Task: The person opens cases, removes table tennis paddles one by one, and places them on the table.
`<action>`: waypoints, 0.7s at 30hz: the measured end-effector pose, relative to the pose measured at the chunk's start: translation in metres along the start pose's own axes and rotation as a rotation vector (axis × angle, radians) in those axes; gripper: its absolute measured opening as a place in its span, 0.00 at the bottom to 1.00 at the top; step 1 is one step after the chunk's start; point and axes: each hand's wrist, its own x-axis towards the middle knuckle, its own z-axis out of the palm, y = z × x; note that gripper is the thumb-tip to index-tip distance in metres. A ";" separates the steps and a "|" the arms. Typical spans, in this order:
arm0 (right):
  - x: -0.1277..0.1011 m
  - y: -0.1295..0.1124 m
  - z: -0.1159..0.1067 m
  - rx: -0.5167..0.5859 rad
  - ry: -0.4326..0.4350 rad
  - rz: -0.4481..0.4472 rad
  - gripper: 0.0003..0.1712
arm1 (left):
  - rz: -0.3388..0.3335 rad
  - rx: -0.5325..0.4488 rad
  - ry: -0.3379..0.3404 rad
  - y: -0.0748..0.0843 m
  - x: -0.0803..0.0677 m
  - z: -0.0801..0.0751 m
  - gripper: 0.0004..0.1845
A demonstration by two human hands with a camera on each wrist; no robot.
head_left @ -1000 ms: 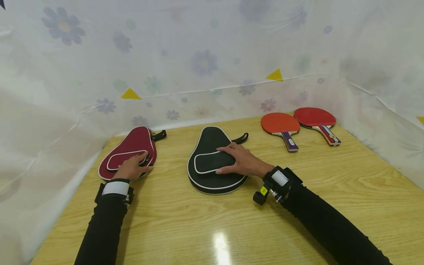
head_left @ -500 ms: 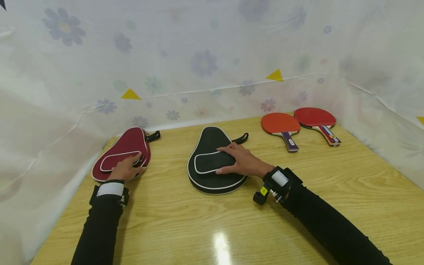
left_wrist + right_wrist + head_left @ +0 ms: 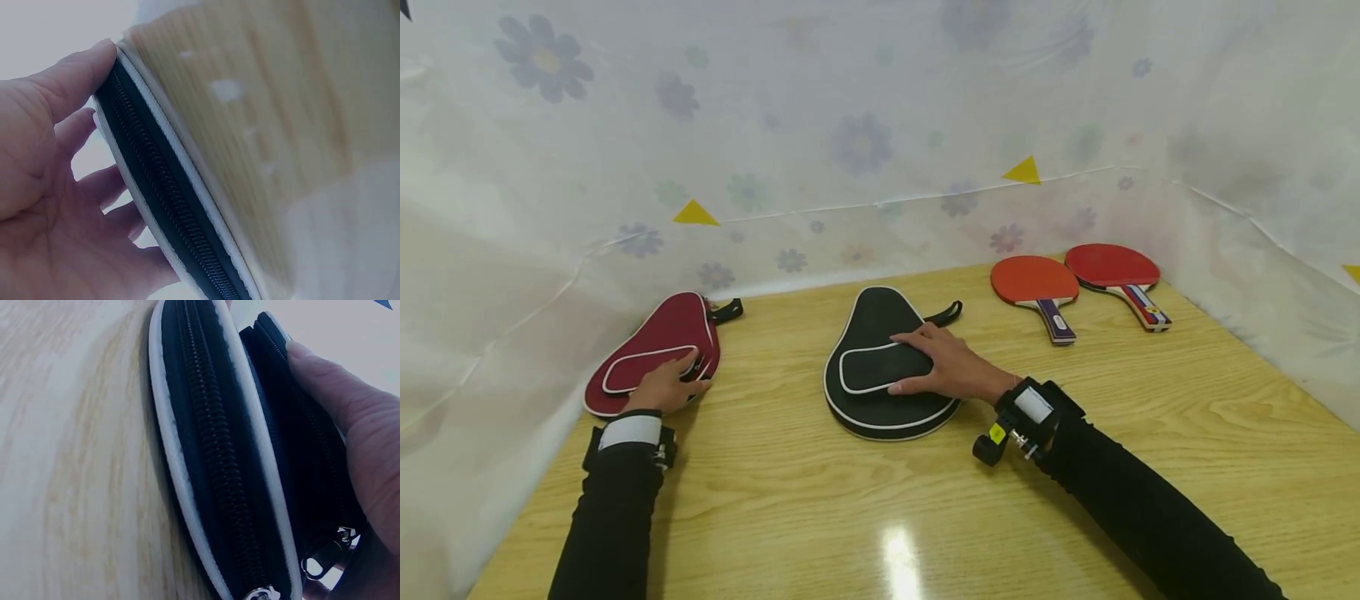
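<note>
At the left of the table lies a dark red table tennis bat case [image 3: 658, 329] with white piping and a front pocket. My left hand [image 3: 661, 388] holds it at its right side, fingers over the pocket, thumb on the edge. In the left wrist view, the thumb [image 3: 81, 75] meets the piping beside the case's zip [image 3: 165, 194]. A black bat case [image 3: 880, 312] of the same shape lies in the middle. My right hand [image 3: 951, 362] rests on its pocket with fingers spread. Its zipped edge [image 3: 215, 450] fills the right wrist view, with my thumb [image 3: 331, 384] on the pocket.
Two red-faced table tennis bats lie at the back right: an orange-red one [image 3: 1033, 279] with a purple handle and a deeper red one [image 3: 1112, 265] with a striped handle. A flowered white curtain [image 3: 865, 192] bounds the wooden table [image 3: 820, 508] behind and at both sides.
My left hand has slid the red case leftward across the table, close to the left curtain. My right hand and the black case have stayed put.
</note>
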 end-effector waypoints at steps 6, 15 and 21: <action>0.000 0.001 0.001 0.001 0.002 -0.004 0.46 | -0.041 0.010 0.000 -0.002 -0.005 -0.005 0.39; 0.001 0.001 0.000 0.000 -0.005 -0.003 0.46 | -0.056 0.019 -0.009 -0.004 -0.003 -0.006 0.40; 0.002 0.004 -0.009 0.026 -0.114 -0.011 0.48 | -0.088 0.038 -0.006 0.011 -0.004 -0.004 0.39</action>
